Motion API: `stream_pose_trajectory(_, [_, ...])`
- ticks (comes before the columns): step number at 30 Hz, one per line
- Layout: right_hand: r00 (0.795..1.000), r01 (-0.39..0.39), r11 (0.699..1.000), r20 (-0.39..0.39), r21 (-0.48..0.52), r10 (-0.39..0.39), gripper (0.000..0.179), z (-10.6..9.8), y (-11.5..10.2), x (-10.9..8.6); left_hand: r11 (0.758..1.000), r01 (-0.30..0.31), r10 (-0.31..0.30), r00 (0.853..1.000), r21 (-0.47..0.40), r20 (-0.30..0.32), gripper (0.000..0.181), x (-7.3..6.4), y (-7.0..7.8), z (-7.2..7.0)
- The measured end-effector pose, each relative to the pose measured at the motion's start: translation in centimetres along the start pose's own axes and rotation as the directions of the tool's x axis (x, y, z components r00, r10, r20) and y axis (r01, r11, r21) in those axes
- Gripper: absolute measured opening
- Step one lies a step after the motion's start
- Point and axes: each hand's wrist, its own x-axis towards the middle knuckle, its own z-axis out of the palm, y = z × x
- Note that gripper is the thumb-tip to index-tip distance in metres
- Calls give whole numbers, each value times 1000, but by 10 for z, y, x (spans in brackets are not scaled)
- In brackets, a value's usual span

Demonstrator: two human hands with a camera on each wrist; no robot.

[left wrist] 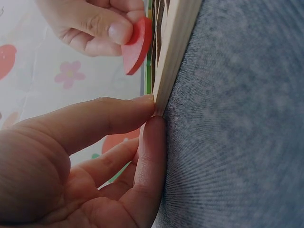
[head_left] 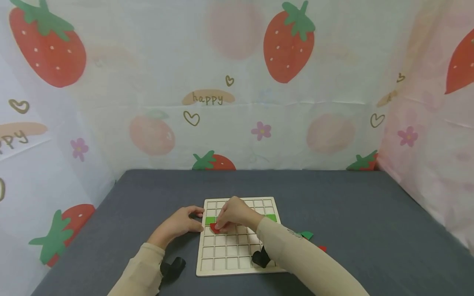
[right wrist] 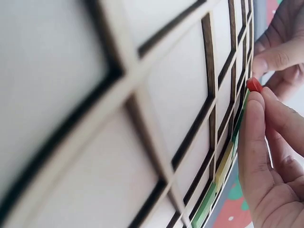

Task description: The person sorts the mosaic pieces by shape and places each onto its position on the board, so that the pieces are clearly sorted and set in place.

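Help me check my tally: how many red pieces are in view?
2 clearly visible: one red piece pinched by the right hand over the board, another on the table beyond the right sleeve. The sleeve may hide more.

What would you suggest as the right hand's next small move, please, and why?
I'd probably have the right hand lower the red piece flat into the board, beside the green piece: it is pinched tilted at the grid, the green piece already lies there, and the left hand touches the board's edge, perhaps steadying it.
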Motion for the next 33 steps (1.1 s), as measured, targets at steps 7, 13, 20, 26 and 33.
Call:
stream_pose_trajectory(7, [1000,11,1000,-1,9,-11,5,7,-4,2,1000,-31,31,999,-1,11,60,0,-3,-1])
stream_pose_trajectory(13, [1000,19,1000,-15,-20,-19,6,13,-4,3,1000,-15,15,1000,-2,5,60,0,-4,0])
stream_pose_trajectory(20, [999,-3,997,-46,-78,-1,7,16,-7,4,1000,-23,23,1000,-2,3,60,0,-3,0])
stream_pose_trajectory(26, [998,-11,991,-57,-132,4,8,16,-10,4,1000,-18,18,1000,1,3,60,2,-3,0])
stream_pose_trajectory(33, [997,1,982,-73,-191,-16,12,18,-13,5,1000,-21,21,1000,5,4,61,2,-3,0])
